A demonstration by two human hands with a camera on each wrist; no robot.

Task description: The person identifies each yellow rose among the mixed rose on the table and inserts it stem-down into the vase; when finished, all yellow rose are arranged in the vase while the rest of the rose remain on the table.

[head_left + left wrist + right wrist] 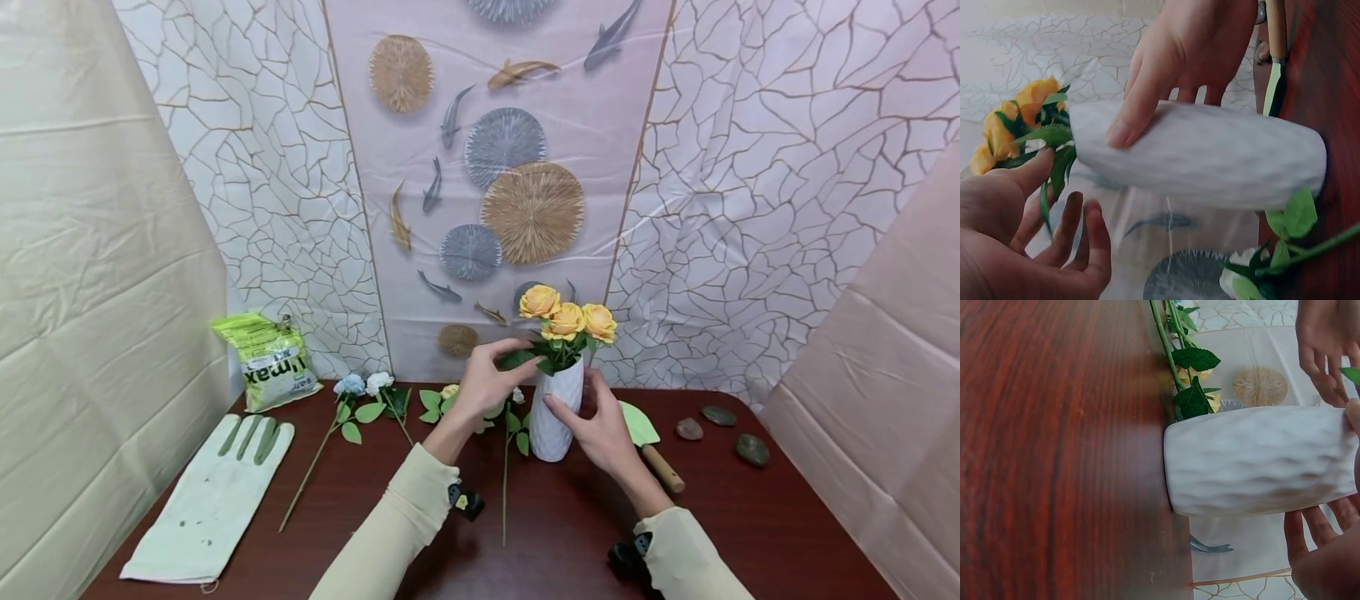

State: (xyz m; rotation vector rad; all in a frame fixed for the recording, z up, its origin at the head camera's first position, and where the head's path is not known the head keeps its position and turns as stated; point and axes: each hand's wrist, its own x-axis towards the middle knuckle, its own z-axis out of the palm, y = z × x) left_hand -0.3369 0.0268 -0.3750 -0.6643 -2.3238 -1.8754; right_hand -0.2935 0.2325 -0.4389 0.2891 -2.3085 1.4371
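Observation:
A white textured vase (557, 412) stands upright on the dark wooden table, with several yellow roses (566, 321) in its mouth. My right hand (600, 425) grips the vase from its right side, thumb across the front; in the left wrist view its thumb presses the white wall near the rim. At the vase's mouth, my left hand (491, 379) has its thumb against the green leaves (1054, 134) under the blooms. Its fingers are loosely bent and spread apart below the leaves. The vase's lower end (1175, 469) meets the tabletop in the right wrist view.
Left of the vase lie a white rose stem (505, 475) and a blue rose (350, 385). White gloves (217, 500) and a green bag (273, 367) are at far left. Right of the vase are a trowel (662, 468) with a wooden handle and several stones (752, 450).

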